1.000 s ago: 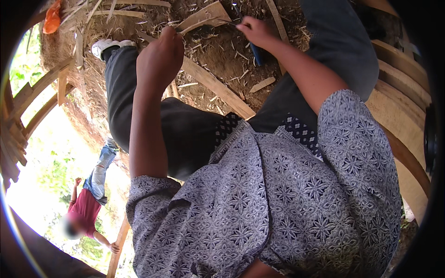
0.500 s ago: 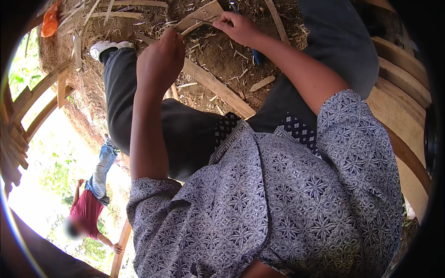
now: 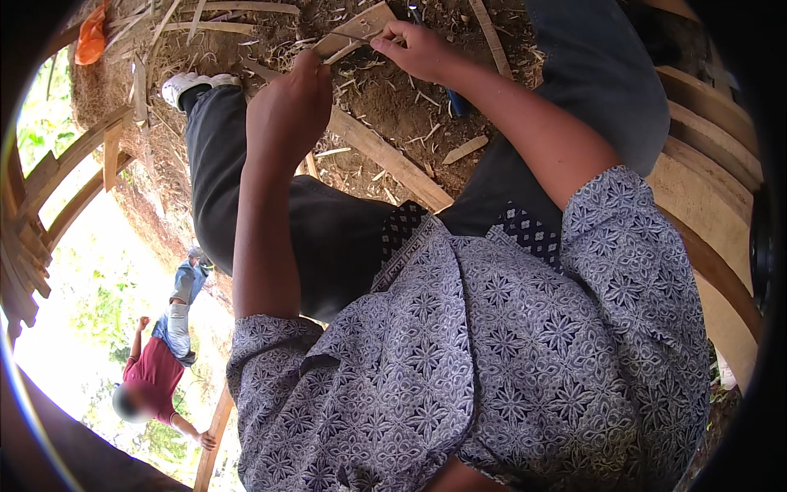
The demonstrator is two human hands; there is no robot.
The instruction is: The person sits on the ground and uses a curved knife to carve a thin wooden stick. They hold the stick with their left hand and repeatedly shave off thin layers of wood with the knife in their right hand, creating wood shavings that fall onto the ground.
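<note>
My left hand (image 3: 288, 102) is closed in a fist above the ground, its back toward me, hiding what its fingers grip. A flat, pointed greyish piece (image 3: 261, 70) shows just left of this fist; whether the hand holds it I cannot make out. To the right, my right hand (image 3: 416, 51) pinches a thin strip of wood (image 3: 354, 37) between thumb and fingers. The strip reaches left toward the fist. Behind it lies a flat pale board (image 3: 365, 23), partly covered by the strip and the right fingers.
Shavings litter the dirt floor (image 3: 381, 115) between my legs. A long wooden slat (image 3: 385, 156) runs toward my lap. Planks (image 3: 705, 176) stand at the right, more slats (image 3: 78, 172) at the left. An orange bag (image 3: 90, 39) lies far left. A person in a red shirt (image 3: 154, 369) holds a plank (image 3: 215, 435).
My hands have come slightly closer together, the left moving right and the right moving left. The other person's lower legs have shifted.
</note>
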